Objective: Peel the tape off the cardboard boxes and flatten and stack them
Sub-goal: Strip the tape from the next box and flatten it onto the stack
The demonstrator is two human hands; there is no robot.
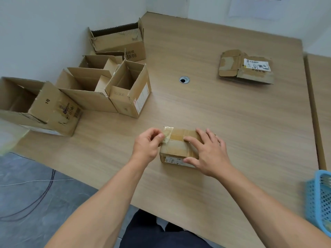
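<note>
A small sealed cardboard box (176, 149) with a white label on its near side sits on the wooden table (232, 122) in front of me. Clear tape (168, 133) is lifted off the box's left top edge, and my left hand (147, 145) pinches its loose end. My right hand (207, 151) lies flat on the box's top and right side, fingers spread, pressing it down. A flattened box (245, 68) with a shipping label lies at the far right of the table.
Several opened boxes stand along the table's left side, the nearest being an upright one (129, 88) and a large one lying on its side (38, 106). A cable hole (184, 80) is in the tabletop. A blue mesh basket (319, 199) stands at the right edge. Cables lie on the floor (35, 194).
</note>
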